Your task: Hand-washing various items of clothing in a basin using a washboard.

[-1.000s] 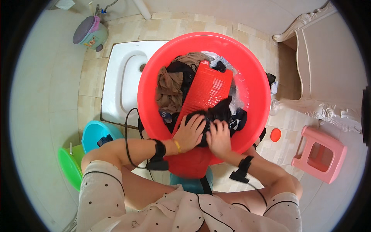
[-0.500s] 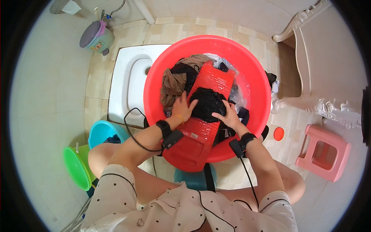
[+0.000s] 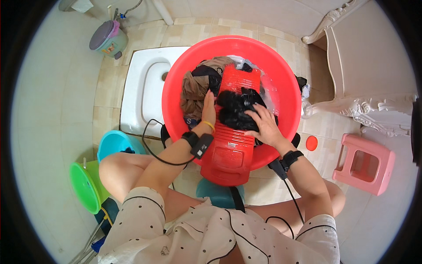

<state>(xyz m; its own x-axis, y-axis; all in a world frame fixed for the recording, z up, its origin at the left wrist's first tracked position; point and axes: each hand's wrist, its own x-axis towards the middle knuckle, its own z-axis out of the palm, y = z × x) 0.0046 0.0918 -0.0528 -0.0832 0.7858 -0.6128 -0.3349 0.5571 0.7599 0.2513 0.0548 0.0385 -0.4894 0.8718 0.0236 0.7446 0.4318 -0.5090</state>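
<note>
A red washboard (image 3: pixel 227 152) leans in a large red basin (image 3: pixel 179 75), its lower end over the near rim. Wet, bunched black cloth (image 3: pixel 235 115) lies across its ridges. My right hand (image 3: pixel 267 126) rests on the cloth's right side, fingers spread and not closed round it. Along the board's left edge stands my left hand (image 3: pixel 209 111), fingers straight and together, holding nothing I can see. Beside it in the basin lie brown cloth (image 3: pixel 194 89) and more dark laundry. Water and some clear or whitish material show at the basin's right.
A white squat toilet (image 3: pixel 132 101) is left of the basin. Light blue (image 3: pixel 105 145) and green basins (image 3: pixel 83 189) stand at lower left, a lidded bin (image 3: pixel 110 39) at far left. To the right are a pink stool (image 3: pixel 387 163), a red disc (image 3: pixel 311 143) and a carved white cabinet (image 3: pixel 369 57).
The washboard has swung from a slant to nearly upright in view. My left hand has left the black cloth for the board's left edge. The cloth has changed shape under my right hand.
</note>
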